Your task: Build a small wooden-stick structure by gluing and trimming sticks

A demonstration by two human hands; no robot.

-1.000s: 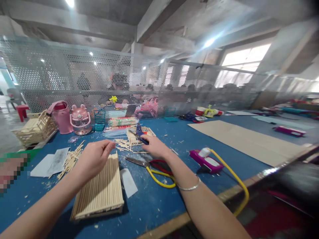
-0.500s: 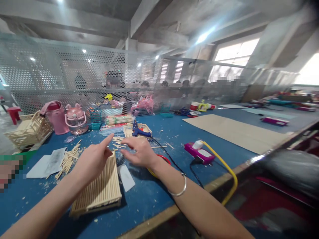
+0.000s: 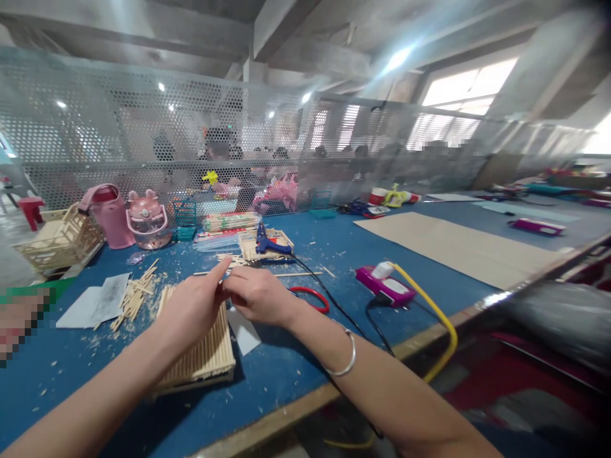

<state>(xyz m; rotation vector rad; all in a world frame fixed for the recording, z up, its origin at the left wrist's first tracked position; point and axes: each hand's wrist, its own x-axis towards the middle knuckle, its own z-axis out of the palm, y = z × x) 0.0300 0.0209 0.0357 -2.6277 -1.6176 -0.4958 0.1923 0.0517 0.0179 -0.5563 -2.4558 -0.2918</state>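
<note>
My left hand (image 3: 195, 305) is over the far end of a panel of wooden sticks (image 3: 205, 359), its index finger stretched out and its thumb side against the other hand. My right hand (image 3: 260, 296), with a silver bangle at the wrist, has its fingers curled in a pinch at the left fingertips. Whatever sits between the fingers is hidden. A blue glue gun (image 3: 274, 247) rests on a small stick frame (image 3: 245, 245) beyond my hands. Red-handled scissors (image 3: 315, 298) lie partly under my right forearm. A white paper piece (image 3: 245, 337) lies beside the panel.
Loose sticks (image 3: 136, 296) and papers (image 3: 81, 308) lie at left. Behind stand a pink bottle (image 3: 112, 219), a pink jug (image 3: 147, 222) and stick bundles (image 3: 231, 221). A purple power strip (image 3: 384, 286) with cables lies right, near brown cardboard (image 3: 443, 245). Perforated metal screens (image 3: 191, 140) close the back.
My right hand let go of the glue gun, leaving it on the small frame, and drew back to meet my left hand. The fingers of both hands have come together above the panel.
</note>
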